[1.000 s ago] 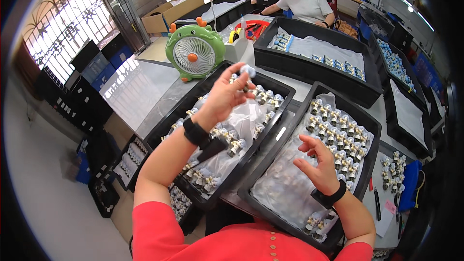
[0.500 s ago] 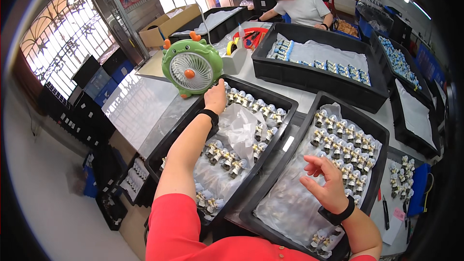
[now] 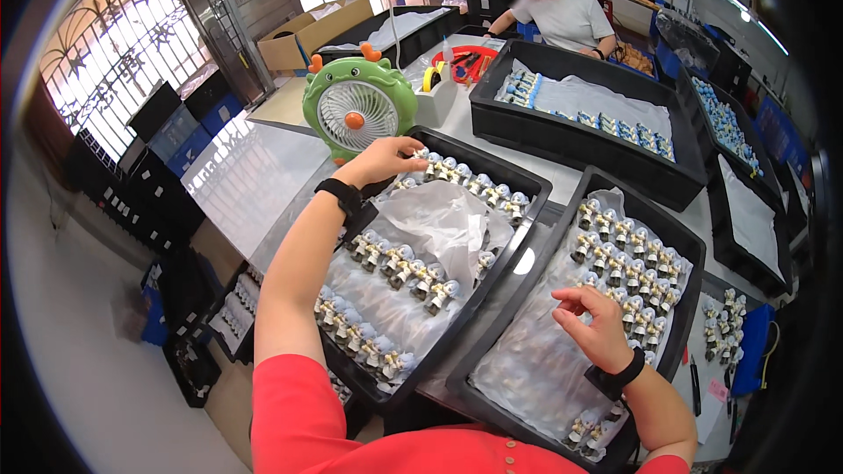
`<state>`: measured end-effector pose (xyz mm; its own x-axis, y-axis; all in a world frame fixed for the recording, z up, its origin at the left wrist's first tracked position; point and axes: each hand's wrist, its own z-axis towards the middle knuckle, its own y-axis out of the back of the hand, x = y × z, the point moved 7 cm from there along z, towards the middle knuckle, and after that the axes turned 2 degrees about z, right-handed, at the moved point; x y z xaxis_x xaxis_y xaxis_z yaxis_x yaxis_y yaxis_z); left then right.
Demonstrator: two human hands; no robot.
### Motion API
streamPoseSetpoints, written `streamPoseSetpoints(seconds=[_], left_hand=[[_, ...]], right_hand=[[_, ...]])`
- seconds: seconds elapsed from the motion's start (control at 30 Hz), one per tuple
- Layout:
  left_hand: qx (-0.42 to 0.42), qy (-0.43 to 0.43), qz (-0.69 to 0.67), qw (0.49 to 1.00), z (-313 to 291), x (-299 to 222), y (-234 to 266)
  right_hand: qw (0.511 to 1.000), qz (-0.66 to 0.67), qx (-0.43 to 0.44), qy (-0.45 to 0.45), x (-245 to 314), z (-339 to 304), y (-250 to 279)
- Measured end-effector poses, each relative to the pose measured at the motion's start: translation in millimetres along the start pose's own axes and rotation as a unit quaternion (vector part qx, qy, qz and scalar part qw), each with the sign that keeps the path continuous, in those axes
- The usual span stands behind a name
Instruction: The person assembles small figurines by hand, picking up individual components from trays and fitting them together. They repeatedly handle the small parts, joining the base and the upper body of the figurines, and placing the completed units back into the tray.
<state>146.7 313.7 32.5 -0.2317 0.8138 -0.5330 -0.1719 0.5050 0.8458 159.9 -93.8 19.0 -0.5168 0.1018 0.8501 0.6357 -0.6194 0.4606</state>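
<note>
While our left hand reaches to the far corner of the left black tray, its fingers pinch a small figurine there; our right hand hovers half-curled, holding nothing, over the right tray beside its figurine rows.

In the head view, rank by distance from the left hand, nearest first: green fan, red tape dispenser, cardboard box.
From the left hand:
1. Green fan, just beyond the hand.
2. Red tape dispenser, farther back, to the right.
3. Cardboard box, at the table's far-left end.
</note>
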Motion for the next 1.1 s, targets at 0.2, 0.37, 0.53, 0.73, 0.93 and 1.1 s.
streamPoseSetpoints(seconds=[0.2,0.37,0.53,0.73,0.93,1.1], left_hand=[[0.101,-0.017,0.112,0.988,-38.4,31.0,-10.7],[0.021,-0.044,0.081,0.995,-38.8,25.4,-17.0],[-0.057,-0.043,0.005,0.997,-30.7,18.4,1.1],[-0.02,0.098,-0.263,0.96,-19.7,22.4,-9.4],[-0.129,0.079,-0.284,0.947,-8.0,54.4,1.1],[-0.136,0.033,-0.163,0.977,-8.4,52.5,-1.3]], right_hand=[[0.986,-0.101,0.098,0.09,35.3,46.7,-12.4],[0.983,-0.149,0.065,0.086,38.6,134.9,-28.2],[0.97,-0.204,0.131,-0.013,0.9,188.3,-76.8],[0.97,-0.16,0.164,-0.081,-29.3,212.7,-100.7],[0.987,-0.128,0.04,-0.09,-38.0,213.1,-88.5],[0.956,-0.209,0.167,-0.116,-48.1,220.0,-91.4]])
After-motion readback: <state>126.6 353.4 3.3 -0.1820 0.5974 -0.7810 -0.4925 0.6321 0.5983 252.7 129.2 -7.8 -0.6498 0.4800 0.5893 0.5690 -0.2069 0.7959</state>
